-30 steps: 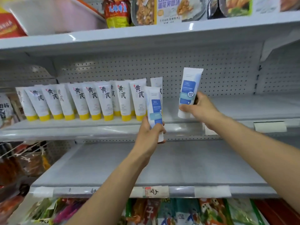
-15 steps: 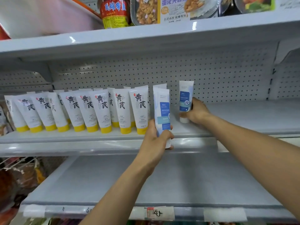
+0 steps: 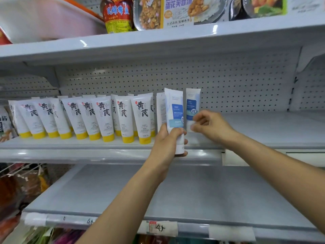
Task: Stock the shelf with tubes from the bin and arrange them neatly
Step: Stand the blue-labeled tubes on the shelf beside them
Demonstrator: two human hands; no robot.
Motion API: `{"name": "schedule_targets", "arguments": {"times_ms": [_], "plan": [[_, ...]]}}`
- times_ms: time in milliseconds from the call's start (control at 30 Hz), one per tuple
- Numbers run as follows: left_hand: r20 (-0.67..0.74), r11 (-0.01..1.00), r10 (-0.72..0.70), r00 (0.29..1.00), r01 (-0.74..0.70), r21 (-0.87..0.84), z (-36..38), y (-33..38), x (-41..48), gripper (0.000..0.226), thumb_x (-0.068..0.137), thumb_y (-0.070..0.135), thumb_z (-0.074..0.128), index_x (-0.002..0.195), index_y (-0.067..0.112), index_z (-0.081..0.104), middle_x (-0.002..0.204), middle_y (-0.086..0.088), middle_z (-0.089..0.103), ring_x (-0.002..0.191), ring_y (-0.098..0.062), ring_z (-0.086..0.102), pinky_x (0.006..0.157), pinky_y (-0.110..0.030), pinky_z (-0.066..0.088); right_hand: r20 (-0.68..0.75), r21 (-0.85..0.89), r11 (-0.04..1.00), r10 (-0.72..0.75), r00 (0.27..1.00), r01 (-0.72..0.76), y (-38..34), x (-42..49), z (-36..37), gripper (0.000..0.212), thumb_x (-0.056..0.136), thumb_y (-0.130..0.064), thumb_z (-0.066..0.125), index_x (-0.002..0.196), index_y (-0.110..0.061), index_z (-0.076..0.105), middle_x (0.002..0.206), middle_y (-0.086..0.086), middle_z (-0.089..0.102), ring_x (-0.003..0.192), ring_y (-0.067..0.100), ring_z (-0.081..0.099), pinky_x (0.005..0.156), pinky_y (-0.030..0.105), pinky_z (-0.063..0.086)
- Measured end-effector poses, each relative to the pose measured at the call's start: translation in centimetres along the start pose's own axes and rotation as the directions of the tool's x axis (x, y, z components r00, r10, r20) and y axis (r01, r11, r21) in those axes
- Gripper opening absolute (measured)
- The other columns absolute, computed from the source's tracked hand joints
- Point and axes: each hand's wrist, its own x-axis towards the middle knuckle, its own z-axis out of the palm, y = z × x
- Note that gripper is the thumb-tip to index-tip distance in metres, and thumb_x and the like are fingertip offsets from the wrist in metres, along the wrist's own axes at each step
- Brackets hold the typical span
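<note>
The left hand [image 3: 167, 143] is wrapped tight around the bottom half of a white tube with a blue label [image 3: 175, 118], cap end down, holding it straight up in front of the middle shelf [image 3: 88, 145]. It is held upright like that, I think, so it can be set down standing on its cap, the same way the others stand. Just to its right, a second blue-label tube [image 3: 192, 104] stands on the shelf on its own. The right hand [image 3: 209, 126] is right beside that tube with its fingers spread loose and nothing gripped in them; they are blurry, so I cannot tell if a fingertip touches it. On the left of the shelf, a long row of white tubes with yellow caps [image 3: 103, 118] stands close together, with labels facing out, which looks neat. Another white tube [image 3: 161, 110] peeks out behind the held one. The right side of the shelf has no tubes, so there is room. The bin is not in view.
</note>
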Motion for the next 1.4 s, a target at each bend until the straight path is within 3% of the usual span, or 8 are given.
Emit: {"name": "schedule_targets", "arguments": {"times_ms": [100,233,333,400,567,700,800,1400], "plan": [[-0.025,1.000,0.014,1.000,-0.014,0.014,0.8,0.0,-0.1,0.020,0.097,0.018,0.048,0.113,0.028,0.053,0.101,0.003,0.063,0.089,-0.013,0.061,0.069,-0.034,0.056,0.264,0.151,0.988,-0.003,0.964,-0.039,-1.2,-2.5,-0.7,0.021,0.081,-0.012,0.073,0.101,-0.014,0.067,0.086,-0.002,0.065,0.079,0.008,0.058,0.066,0.021,0.043],[-0.057,0.997,0.069,0.996,-0.067,0.036,1.8,0.1,0.0,0.023,0.096,0.019,0.049,0.110,0.036,0.054,0.119,0.005,0.063,0.109,-0.016,0.062,0.092,-0.042,0.054,0.388,0.249,0.965,-0.021,0.921,-0.083,-2.0,-3.6,-0.6,0.028,0.079,-0.010,0.072,0.107,-0.011,0.067,0.085,-0.001,0.066,0.079,0.011,0.058,0.066,0.027,0.039],[-0.054,0.999,0.041,0.998,-0.040,0.024,2.3,0.3,0.1,0.022,0.096,0.019,0.048,0.113,0.033,0.054,0.120,0.002,0.064,0.109,-0.017,0.063,0.091,-0.044,0.055,0.329,0.243,0.969,-0.041,0.943,-0.043,-2.1,-3.7,0.5,0.037,0.076,-0.023,0.077,0.109,-0.011,0.066,0.084,0.001,0.065,0.077,0.011,0.061,0.066,0.024,0.046],[-0.030,1.000,0.009,1.000,-0.008,0.026,2.3,0.4,0.2,0.019,0.096,0.022,0.048,0.112,0.030,0.056,0.115,0.000,0.066,0.105,-0.016,0.065,0.092,-0.046,0.054,0.259,0.247,0.969,-0.052,0.965,-0.014,-2.2,-3.7,0.9,0.026,0.080,-0.015,0.074,0.106,-0.013,0.067,0.084,-0.002,0.070,0.074,0.007,0.064,0.062,0.016,0.049],[0.019,0.941,0.149,0.989,-0.148,0.304,0.3,0.1,-0.1,0.028,0.094,0.019,0.056,0.122,0.021,0.052,0.108,0.012,0.062,0.088,0.007,0.060,0.070,-0.005,0.047,0.112,0.113,0.994,-0.028,0.993,0.015,-1.6,-2.3,0.9,0.040,0.076,-0.016,0.076,0.114,-0.018,0.063,0.100,-0.006,0.072,0.090,0.006,0.067,0.083,0.025,0.054],[0.024,0.741,0.255,0.967,-0.211,0.637,-1.5,-0.5,-0.6,0.032,0.091,0.029,0.059,0.122,0.025,0.053,0.109,0.010,0.061,0.090,-0.004,0.058,0.081,-0.023,0.050,0.062,-0.057,0.998,0.031,0.998,-0.028,-0.7,-0.9,0.8,0.042,0.073,-0.017,0.078,0.111,-0.017,0.060,0.103,-0.003,0.069,0.092,0.012,0.065,0.078,0.026,0.050],[0.052,0.649,0.253,0.966,-0.210,0.731,-2.0,-0.5,-0.8,0.028,0.091,0.031,0.058,0.119,0.026,0.056,0.106,0.012,0.061,0.087,-0.004,0.058,0.083,-0.031,0.053,0.083,-0.118,0.991,0.079,0.993,-0.069,-0.1,-0.1,1.2,0.047,0.073,-0.019,0.077,0.116,-0.015,0.057,0.108,-0.001,0.067,0.095,0.016,0.063,0.077,0.025,0.046],[0.077,0.638,0.206,0.976,-0.193,0.746,-2.4,-0.6,-0.4,0.022,0.092,0.030,0.059,0.113,0.022,0.061,0.097,0.012,0.063,0.075,-0.004,0.056,0.076,-0.028,0.052,0.083,-0.204,0.972,0.140,0.987,-0.121,0.4,0.2,1.8,0.054,0.077,-0.024,0.073,0.124,-0.013,0.047,0.117,0.001,0.058,0.103,0.019,0.058,0.083,0.031,0.047]]}}
